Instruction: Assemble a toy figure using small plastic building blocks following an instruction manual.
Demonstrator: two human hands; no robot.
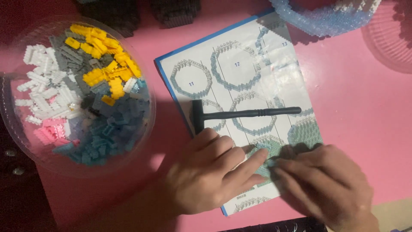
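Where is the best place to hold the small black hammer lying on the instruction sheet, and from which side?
Probably the slim handle of the black hammer, near its middle, from above. It lies flat and almost level across the instruction sheet, head toward the bowl of bricks, with nothing resting on it.
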